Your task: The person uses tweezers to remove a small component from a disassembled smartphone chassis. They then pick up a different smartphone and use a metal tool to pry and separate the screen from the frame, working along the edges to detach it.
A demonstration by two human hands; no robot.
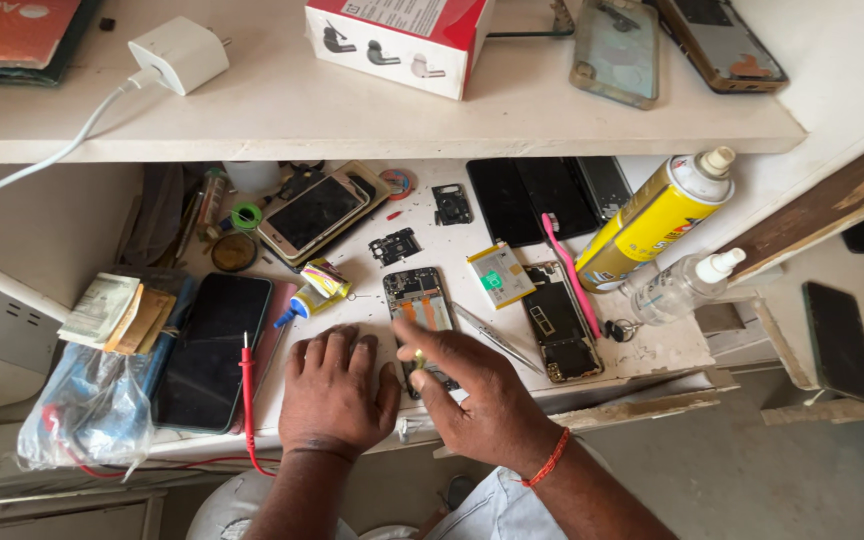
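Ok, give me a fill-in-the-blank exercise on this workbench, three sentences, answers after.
1. The left hand lies flat on the ____.
2. The right hand rests on an opened phone, and on its wrist is a ____ thread band.
3. The toothbrush beside the yellow spray can is ____.

Missing words: workbench; red; pink

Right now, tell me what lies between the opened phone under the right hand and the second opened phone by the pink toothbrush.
In the head view, metal tweezers lie between the opened phone and the second opened phone.
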